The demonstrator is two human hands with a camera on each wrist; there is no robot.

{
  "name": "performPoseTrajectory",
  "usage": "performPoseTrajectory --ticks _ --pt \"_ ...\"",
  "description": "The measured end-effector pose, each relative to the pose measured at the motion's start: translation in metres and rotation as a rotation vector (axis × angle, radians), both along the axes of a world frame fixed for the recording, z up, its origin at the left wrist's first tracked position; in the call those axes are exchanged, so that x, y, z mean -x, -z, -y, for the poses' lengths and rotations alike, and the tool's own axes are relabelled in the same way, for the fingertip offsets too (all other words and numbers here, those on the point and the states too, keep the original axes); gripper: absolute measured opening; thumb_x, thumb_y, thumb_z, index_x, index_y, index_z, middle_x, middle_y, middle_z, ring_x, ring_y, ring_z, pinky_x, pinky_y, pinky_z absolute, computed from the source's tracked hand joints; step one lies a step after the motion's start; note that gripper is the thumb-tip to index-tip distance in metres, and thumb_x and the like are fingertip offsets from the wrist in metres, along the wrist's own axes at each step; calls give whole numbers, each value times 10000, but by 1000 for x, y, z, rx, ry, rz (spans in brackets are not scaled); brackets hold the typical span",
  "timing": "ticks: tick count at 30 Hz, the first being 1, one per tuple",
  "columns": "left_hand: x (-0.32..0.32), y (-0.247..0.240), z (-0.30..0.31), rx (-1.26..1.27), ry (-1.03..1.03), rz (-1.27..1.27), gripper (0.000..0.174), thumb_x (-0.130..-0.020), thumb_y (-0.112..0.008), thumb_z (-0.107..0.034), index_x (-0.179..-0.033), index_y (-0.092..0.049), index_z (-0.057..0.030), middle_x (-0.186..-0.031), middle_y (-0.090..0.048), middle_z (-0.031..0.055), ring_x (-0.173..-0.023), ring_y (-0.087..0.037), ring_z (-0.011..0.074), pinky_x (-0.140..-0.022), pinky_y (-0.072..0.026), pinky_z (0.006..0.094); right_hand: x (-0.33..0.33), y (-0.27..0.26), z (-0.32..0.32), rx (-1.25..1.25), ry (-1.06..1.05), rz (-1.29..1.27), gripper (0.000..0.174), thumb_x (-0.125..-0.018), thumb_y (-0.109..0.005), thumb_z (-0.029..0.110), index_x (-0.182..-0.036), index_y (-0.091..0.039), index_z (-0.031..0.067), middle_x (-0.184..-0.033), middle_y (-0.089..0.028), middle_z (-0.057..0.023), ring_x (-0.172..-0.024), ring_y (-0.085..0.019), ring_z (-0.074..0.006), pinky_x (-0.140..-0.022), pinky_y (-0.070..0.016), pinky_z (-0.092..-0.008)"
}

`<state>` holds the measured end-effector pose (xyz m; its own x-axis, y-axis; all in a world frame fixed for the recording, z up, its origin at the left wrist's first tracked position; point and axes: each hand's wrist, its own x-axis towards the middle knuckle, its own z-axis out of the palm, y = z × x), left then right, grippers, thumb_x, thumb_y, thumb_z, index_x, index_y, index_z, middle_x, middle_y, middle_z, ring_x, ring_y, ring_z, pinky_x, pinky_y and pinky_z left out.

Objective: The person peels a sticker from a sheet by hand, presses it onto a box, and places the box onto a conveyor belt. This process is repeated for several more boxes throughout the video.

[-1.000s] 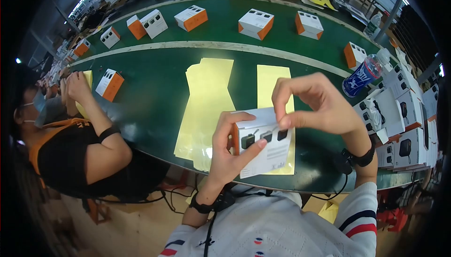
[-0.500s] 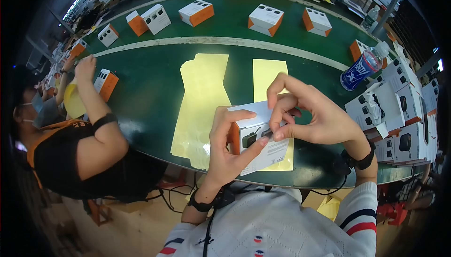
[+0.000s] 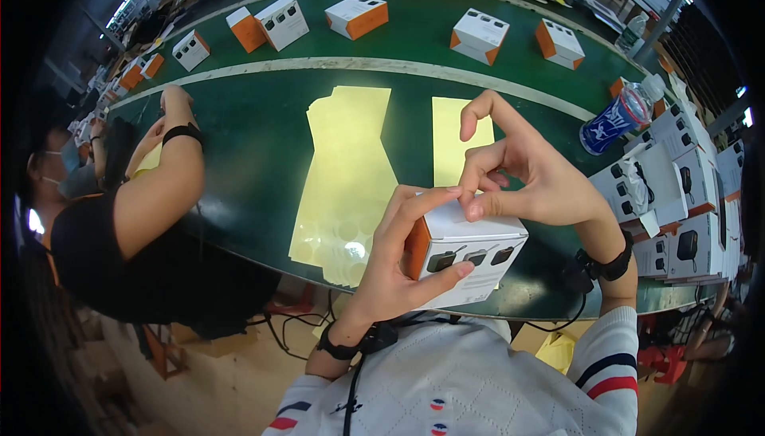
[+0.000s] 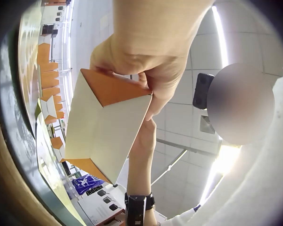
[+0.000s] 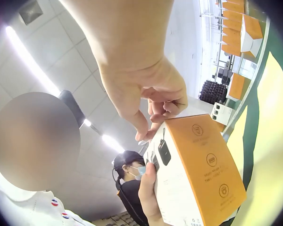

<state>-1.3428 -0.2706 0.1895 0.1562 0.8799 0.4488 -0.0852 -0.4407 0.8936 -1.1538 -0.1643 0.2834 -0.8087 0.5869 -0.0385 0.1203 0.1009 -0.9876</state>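
Observation:
A white and orange box [image 3: 472,265] with pictures of small black devices is held above the near table edge. My left hand [image 3: 398,257] grips it by its left side, thumb on the printed face and a finger along the top edge. My right hand [image 3: 530,177] is at the top edge, thumb and index finger pinched together; in the right wrist view a small clear piece [image 5: 142,142] shows at the fingertips of the right hand [image 5: 148,92]. The left wrist view shows the plain bottom of the box [image 4: 104,127] below the left hand [image 4: 146,66].
Yellow sticker sheets [image 3: 343,173] lie left of the box, another yellow sheet [image 3: 450,141] behind it. More boxes [image 3: 357,15] stand on the far green strip. A bottle [image 3: 613,123] and stacked boxes [image 3: 692,245] are at the right. Another person [image 3: 135,197] sits at the left.
The box has tilted so that more of its top shows, and my right hand has moved from its printed face to the top edge. The person at the left has moved their arms.

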Motion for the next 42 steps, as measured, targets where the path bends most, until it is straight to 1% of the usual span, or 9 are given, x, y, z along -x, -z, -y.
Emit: performPoseTrajectory --ticks 9,15,18,19,22,29,32,35,42 --pt "35 2 0 46 15 4 679 -778 -819 -54 -1391 -528 -74 -1202 -511 102 -1120 -565 211 -922 -466 316 31 2 -11 -131 99 -14 567 -848 -798 45 -1201 -358 106 -812 -695 -7 -747 -564 -55 -652 -345 -213" --pt "47 -9 6 340 40 131 699 -790 -805 -38 -1407 -478 -34 -1228 -581 88 -1113 -600 162 -957 -469 298 57 11 -2 -825 385 -53 496 -834 -789 32 -1153 -411 71 -824 -692 -63 -805 -643 -138 -793 -462 -286" --pt "56 0 2 302 -12 174 555 -823 -811 -65 -1317 -560 -66 -1184 -537 63 -1046 -614 145 -810 -503 243 61 2 9 -679 435 -163 519 -826 -781 6 -1167 -393 61 -818 -684 -58 -841 -643 -137 -903 -448 -321" --pt "62 4 -1 260 -35 150 533 -824 -810 -62 -1297 -565 -66 -1175 -535 62 -1043 -617 145 -803 -505 242 59 -3 9 -537 291 -195 544 -818 -781 -7 -1173 -375 62 -810 -677 -53 -870 -641 -137 -957 -417 -336" --pt "78 11 -6 190 -81 102 474 -826 -809 -54 -1240 -578 -67 -1149 -530 61 -1039 -621 148 -795 -509 243 66 -14 23 -227 80 -82 559 -824 -791 -8 -1172 -362 76 -800 -680 -53 -843 -634 -130 -880 -446 -296" --pt "97 17 -13 140 -85 77 464 -804 -821 -44 -1205 -589 -69 -1115 -520 73 -1007 -586 155 -775 -481 262 94 4 16 -532 230 116 559 -805 -796 30 -1159 -365 71 -757 -678 -36 -896 -578 -155 -989 -396 -348" --pt "105 19 -14 143 -96 70 457 -802 -821 -45 -1197 -592 -70 -1097 -519 72 -991 -583 149 -760 -474 259 103 12 14 -618 220 172 521 -789 -774 32 -1191 -441 42 -872 -703 -87 -954 -613 -278 -890 -435 -366" --pt "117 24 -17 159 -102 41 453 -808 -820 -52 -1198 -590 -71 -1084 -531 65 -968 -588 135 -756 -470 248 116 8 12 -991 224 381 431 -778 -780 73 -1130 -533 45 -1011 -684 -82 -971 -591 -286 -871 -440 -360" --pt "142 21 -18 315 -118 175 467 -883 -796 -122 -1268 -535 -70 -1074 -636 48 -951 -620 85 -769 -500 216 135 37 12 -1239 64 86 428 -782 -791 249 -1138 -653 56 -1166 -638 -82 -1014 -617 -280 -858 -478 -391"
